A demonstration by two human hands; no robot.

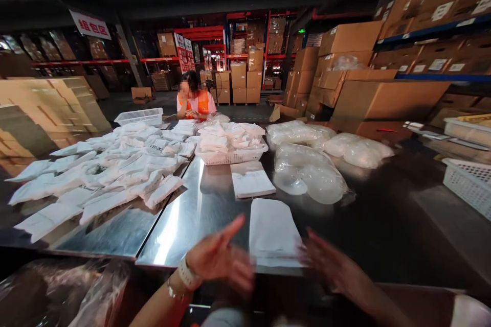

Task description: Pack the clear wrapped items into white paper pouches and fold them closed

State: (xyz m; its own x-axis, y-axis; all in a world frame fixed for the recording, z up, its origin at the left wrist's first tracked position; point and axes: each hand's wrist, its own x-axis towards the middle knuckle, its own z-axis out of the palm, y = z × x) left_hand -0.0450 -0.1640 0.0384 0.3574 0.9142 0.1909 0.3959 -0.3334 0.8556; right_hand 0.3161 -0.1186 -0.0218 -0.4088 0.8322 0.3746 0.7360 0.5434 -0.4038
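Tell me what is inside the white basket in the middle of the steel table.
The white basket is heaped above its rim with white packets. Whatever lies beneath that top layer, and the basket's bottom, is covered.

my two hands: left hand [217,258], right hand [330,265]. between them, one stack of white envelopes [273,232]; beyond it, a second stack [251,179]. one filled basket [230,153]. one co-worker [194,99].

Packets [103,173] left, basket [232,156] behind envelope stack [273,232]
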